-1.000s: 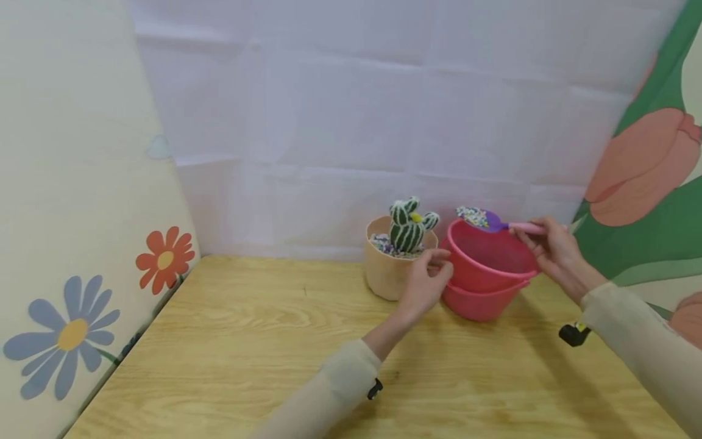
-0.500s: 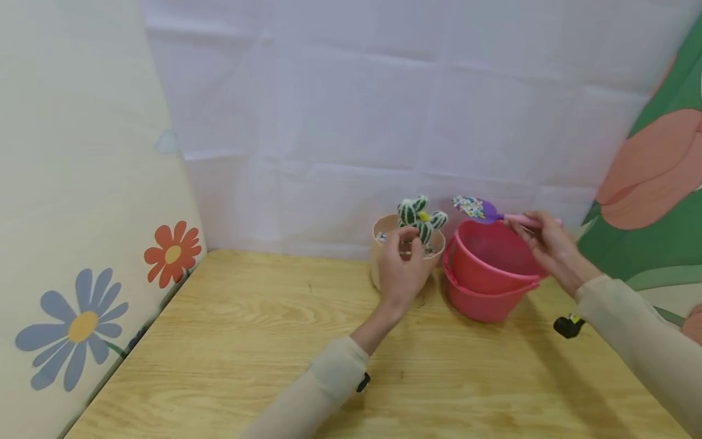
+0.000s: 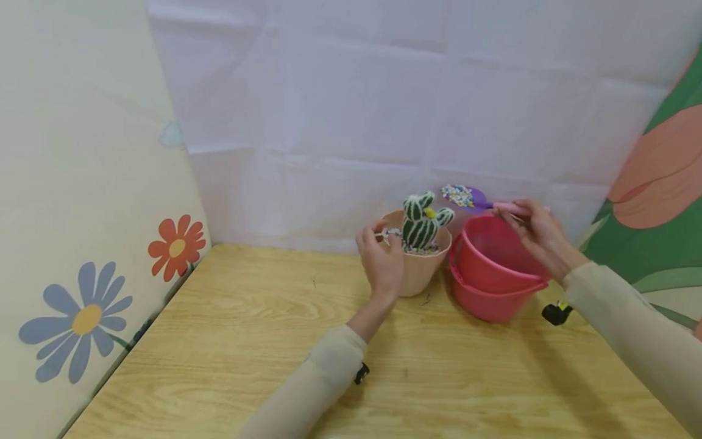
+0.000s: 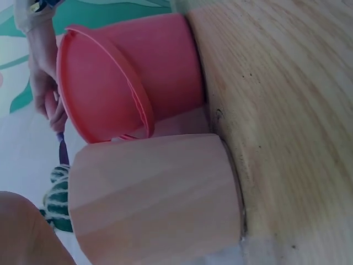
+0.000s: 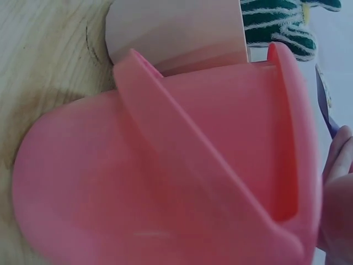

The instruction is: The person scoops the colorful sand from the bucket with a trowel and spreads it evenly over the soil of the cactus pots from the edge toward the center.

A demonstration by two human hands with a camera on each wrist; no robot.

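My right hand (image 3: pixel 534 231) grips the pink handle of a small toy shovel (image 3: pixel 477 200). Its purple scoop, heaped with multicoloured beads (image 3: pixel 456 195), is held level above the pink bucket, close to the right of the cactus. My left hand (image 3: pixel 382 262) is at the left rim of a peach-coloured pot (image 3: pixel 419 274), thumb and fingers curved apart with beads showing between them. A knitted green cactus (image 3: pixel 419 228) with white stripes stands upright in the bead-filled pot. In the left wrist view, part of my left hand (image 4: pixel 27 234) shows beside the cactus.
A pink bucket (image 3: pixel 493 296) with its handle lowered stands just right of the pot (image 4: pixel 154 199). Both stand on a wood-grain table (image 3: pixel 263 317). A white cloth (image 3: pixel 329 110) hangs behind, and flower-printed panels (image 3: pixel 88 183) flank the sides.
My left hand has moved left, from between pot and bucket across the pot's front to its left rim. The right hand has brought the loaded shovel slightly left and up.
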